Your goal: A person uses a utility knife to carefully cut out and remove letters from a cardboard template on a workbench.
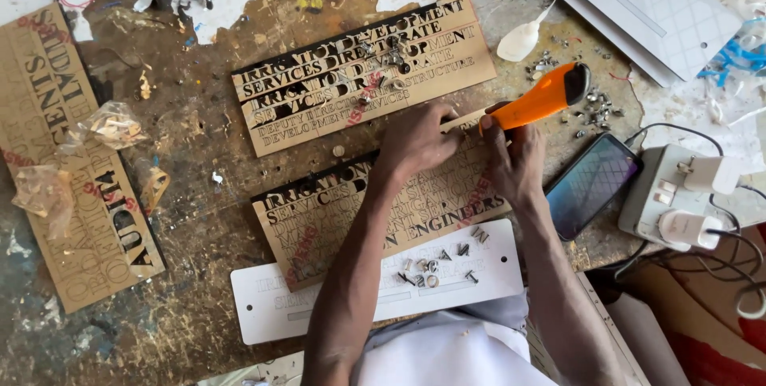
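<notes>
While the left hand [416,140] presses flat, fingers spread, on the brown lettered sheet [335,218], the right hand [515,159] is closed around an orange-handled knife [542,97], its handle angling up and away from the knuckles and its tip hidden between the two hands. That sheet lies directly under both hands on the worn desk [199,139]. Just beyond the left hand sits a second cut-letter sheet [363,71]; nearer the body, below the wrists, a white plaque [375,290] carries small loose letters [435,266]. Just outside the right hand lies a dark phone [592,184], with a white power strip [678,198] farther out.
</notes>
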